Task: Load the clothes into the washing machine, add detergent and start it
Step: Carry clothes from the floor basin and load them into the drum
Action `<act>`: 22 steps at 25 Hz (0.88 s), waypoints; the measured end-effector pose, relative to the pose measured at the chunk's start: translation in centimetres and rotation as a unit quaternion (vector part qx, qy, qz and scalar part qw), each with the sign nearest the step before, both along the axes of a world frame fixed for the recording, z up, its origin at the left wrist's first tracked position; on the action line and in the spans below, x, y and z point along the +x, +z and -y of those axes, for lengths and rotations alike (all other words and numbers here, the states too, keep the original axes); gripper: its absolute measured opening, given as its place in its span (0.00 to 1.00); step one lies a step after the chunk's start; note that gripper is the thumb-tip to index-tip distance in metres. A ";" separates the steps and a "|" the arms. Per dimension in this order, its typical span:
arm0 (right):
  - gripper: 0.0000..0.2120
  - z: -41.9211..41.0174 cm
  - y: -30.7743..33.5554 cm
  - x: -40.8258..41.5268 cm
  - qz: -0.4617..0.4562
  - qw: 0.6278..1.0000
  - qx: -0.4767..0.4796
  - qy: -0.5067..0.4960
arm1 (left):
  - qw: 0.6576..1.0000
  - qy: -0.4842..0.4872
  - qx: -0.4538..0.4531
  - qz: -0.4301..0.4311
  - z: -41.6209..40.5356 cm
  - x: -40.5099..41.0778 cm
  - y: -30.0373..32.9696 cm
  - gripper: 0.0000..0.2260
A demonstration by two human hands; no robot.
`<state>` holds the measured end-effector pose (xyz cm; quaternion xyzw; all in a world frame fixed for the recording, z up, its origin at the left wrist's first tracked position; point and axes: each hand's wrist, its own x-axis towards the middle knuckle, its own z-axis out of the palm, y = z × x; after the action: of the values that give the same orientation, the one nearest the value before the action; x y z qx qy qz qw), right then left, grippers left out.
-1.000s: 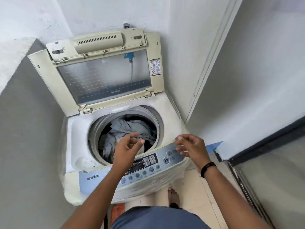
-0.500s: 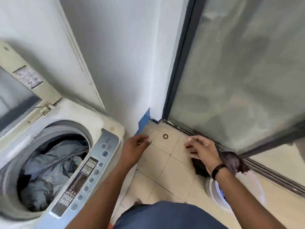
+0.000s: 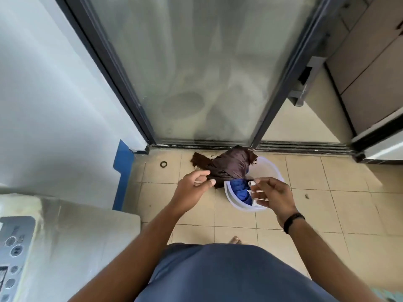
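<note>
1. The left hand (image 3: 192, 185) hangs over the tiled floor (image 3: 327, 205) with fingers loosely curled and thumb out; it holds nothing and sits just in front of the brown cloth (image 3: 229, 165).
2. The right hand (image 3: 272, 196) hovers above the near rim of the tub (image 3: 269, 168), fingers loosely spread and bent, nothing clasped in them. A black band (image 3: 293, 221) circles its wrist.
3. The tub, white and round, stands on the floor near the far edge, close to the door track.
4. The brown cloth drapes over the tub's far-left rim and spills onto the tiles towards the glass door (image 3: 196, 73).
5. A blue cloth (image 3: 239, 189) lies inside the tub, at its near side, just below the brown one.
6. The washer (image 3: 65, 247) shows only its right corner at the lower left of the view; its button panel (image 3: 13, 253) sits at the left edge. Its drum is out of view.
7. A small dark ring (image 3: 163, 164) lies on the floor near the far-left corner, beside a blue strip (image 3: 123, 171) on the wall.
8. A bare foot (image 3: 235, 239) shows on the tiles below the tub, above blue shorts (image 3: 229, 275).
</note>
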<state>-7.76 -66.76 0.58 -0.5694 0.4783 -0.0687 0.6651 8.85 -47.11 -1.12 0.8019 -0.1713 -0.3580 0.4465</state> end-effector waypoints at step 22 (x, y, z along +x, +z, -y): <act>0.06 15.4 -10.0 0.6 -0.160 0.982 0.056 -0.079 | 0.964 -0.194 0.169 -0.065 24.3 3.3 -10.8 0.18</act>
<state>-7.13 -82.12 -9.38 -0.4950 0.6254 -0.0018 0.6032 12.16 -71.44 -11.88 0.7919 -0.2311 -0.5134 0.2365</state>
